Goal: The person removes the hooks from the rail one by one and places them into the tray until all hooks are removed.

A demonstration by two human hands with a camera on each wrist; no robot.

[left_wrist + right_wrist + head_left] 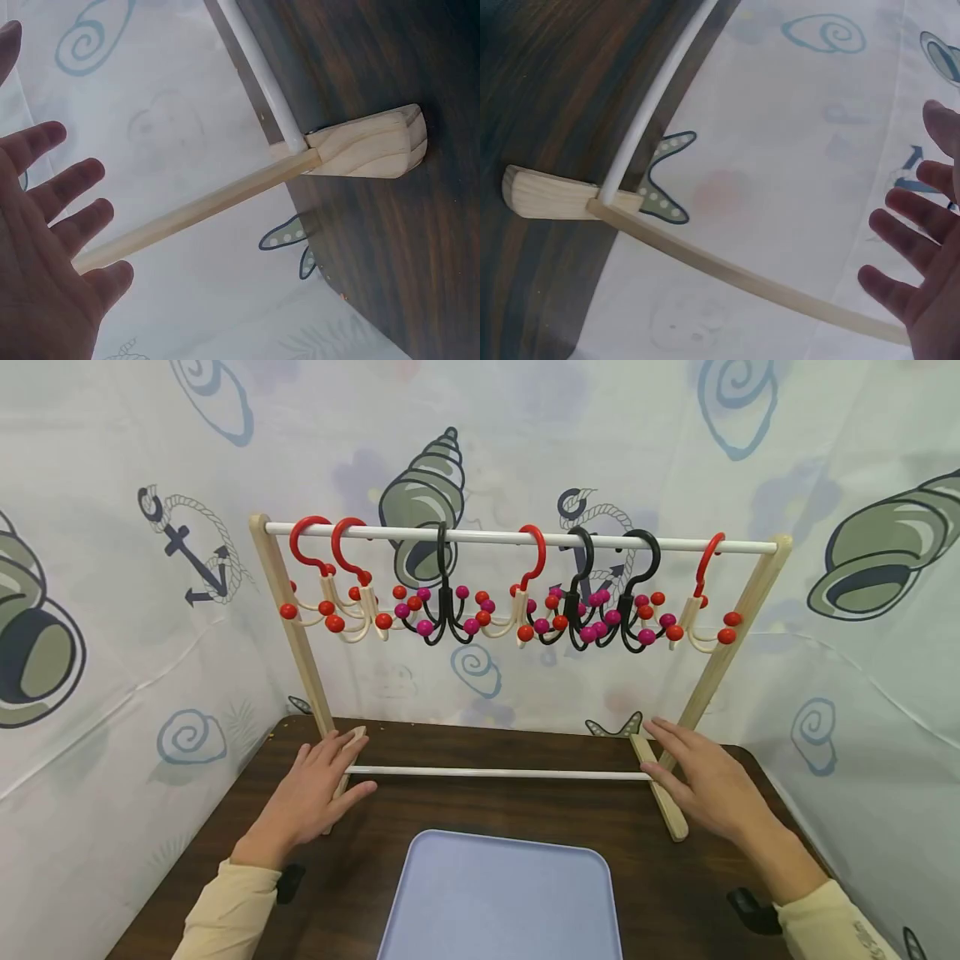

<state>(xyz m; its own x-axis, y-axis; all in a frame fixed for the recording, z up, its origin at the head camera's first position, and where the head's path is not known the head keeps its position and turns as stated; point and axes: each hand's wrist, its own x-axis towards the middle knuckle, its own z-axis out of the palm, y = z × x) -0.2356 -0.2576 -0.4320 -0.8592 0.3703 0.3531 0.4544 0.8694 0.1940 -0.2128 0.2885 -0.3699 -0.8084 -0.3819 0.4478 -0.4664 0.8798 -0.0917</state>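
Hanger rack (487, 537) spanned the gap from left hand (315, 789) to right hand (705, 777)

At the far left, the left hand was spread palm down, its thumb pointing inward. In the head view it covered part of the rack's left wooden foot (375, 142); the left wrist view showed its fingertips well apart from that foot, with the left post (296, 635) passing behind the hand.

Seven hangers hung from the top rail, above the level of both hands and between them. From the left came two red-hooked ones (368, 610), a black one (446, 606), a red-hooked one (521, 610), two black ones (625, 608) and a last red-hooked one (686, 618). Their prongs ended in red or magenta balls. Below, a white lower rod (495, 772) joined the feet, and a lavender tray (502, 893) lay on the worktop (360, 893), nearer the person.

At the right, the right hand was spread too, its thumb near the right foot (667, 806). Whether either hand touched a post could not be told.
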